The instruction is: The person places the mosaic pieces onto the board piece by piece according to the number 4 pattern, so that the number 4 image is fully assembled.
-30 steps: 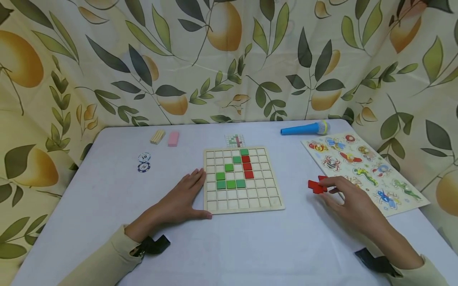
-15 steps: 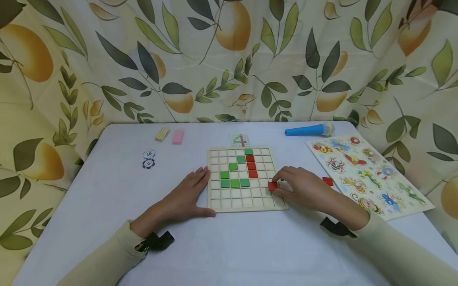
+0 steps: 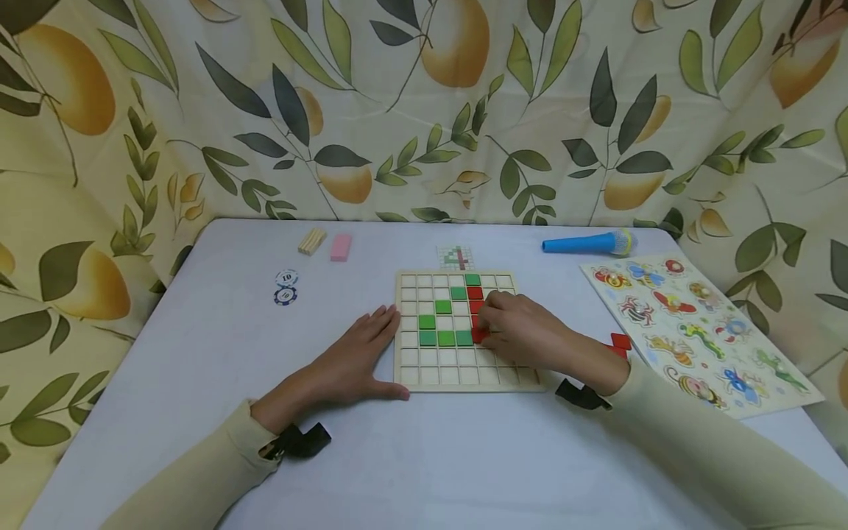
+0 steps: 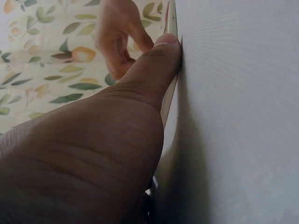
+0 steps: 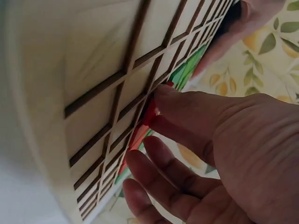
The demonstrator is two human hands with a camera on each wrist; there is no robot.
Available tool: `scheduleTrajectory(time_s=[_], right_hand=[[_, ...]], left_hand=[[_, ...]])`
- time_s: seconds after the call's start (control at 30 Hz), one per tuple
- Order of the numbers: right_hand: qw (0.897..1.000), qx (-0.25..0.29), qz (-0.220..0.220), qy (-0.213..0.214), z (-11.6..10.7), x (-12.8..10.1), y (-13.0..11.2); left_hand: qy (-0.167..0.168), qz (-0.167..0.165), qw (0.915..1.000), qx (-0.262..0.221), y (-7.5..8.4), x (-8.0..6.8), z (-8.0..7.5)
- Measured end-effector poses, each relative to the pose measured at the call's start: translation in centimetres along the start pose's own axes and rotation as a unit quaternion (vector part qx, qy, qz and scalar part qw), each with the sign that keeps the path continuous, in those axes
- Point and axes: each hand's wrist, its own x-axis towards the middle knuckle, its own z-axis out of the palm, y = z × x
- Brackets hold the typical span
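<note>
A square wooden grid board [image 3: 464, 378] lies on the white-covered table, with green tiles [image 3: 446, 338] and a column of red tiles [image 3: 475, 293] in its cells. My left hand [image 3: 351, 358] rests flat at the board's left side, fingers straight, thumb by the near corner. In the left wrist view that thumb [image 4: 159, 60] touches the board's edge. My right hand [image 3: 526, 335] is over the board and pinches a red tile [image 3: 478, 336] at the column's lower end, beside the green row. The right wrist view shows this red tile [image 5: 150, 112] between thumb and finger, at a cell.
Loose red tiles [image 3: 620, 341] lie right of the board, partly behind my right forearm. An insect picture board [image 3: 702, 331] is farther right. A blue toy microphone [image 3: 586, 243], small pattern card [image 3: 455, 258], pink block [image 3: 341, 248], wooden sticks [image 3: 312, 241] and poker chips [image 3: 285, 296] lie around.
My right hand has carried a red tile leftward from beside the picture board to the lower end of the red column. My left hand has stayed at the board's edge.
</note>
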Motion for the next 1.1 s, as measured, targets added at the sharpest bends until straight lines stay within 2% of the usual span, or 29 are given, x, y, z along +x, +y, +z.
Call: scheduleTrajectory(time_s=[0.2, 0.53, 0.67, 0.8, 0.93, 1.0, 1.1], right_hand=[[1.0, 0.023, 0.003, 0.0, 0.1, 0.0, 0.5], [0.998, 0.033, 0.055, 0.003, 0.2, -1.2, 0.9], [0.993, 0.075, 0.092, 0.026, -0.4, -4.2, 2.2], [0.983, 0.111, 0.119, 0.084, -1.5, -8.6, 4.8], [0.972, 0.116, 0.144, 0.144, -1.6, -12.6, 7.1], [0.969, 0.114, 0.153, 0.157, -1.2, -13.9, 7.9], [0.969, 0.101, 0.157, 0.159, -0.4, -14.8, 8.8]], left_hand=[[-0.006, 0.002, 1.0, 0.001, 0.1, 0.2, -0.2], [0.002, -0.001, 1.0, 0.009, 0.1, 0.3, 0.0], [-0.001, -0.005, 1.0, 0.008, 0.3, 0.3, 0.2], [0.003, -0.002, 1.0, 0.009, 0.5, 0.2, 0.3], [0.007, 0.0, 0.9999, 0.007, 0.4, 0.2, 0.2], [0.007, 0.0, 0.9999, 0.007, 0.4, 0.1, 0.2], [0.009, -0.001, 0.9999, 0.006, 0.3, 0.1, 0.3]])
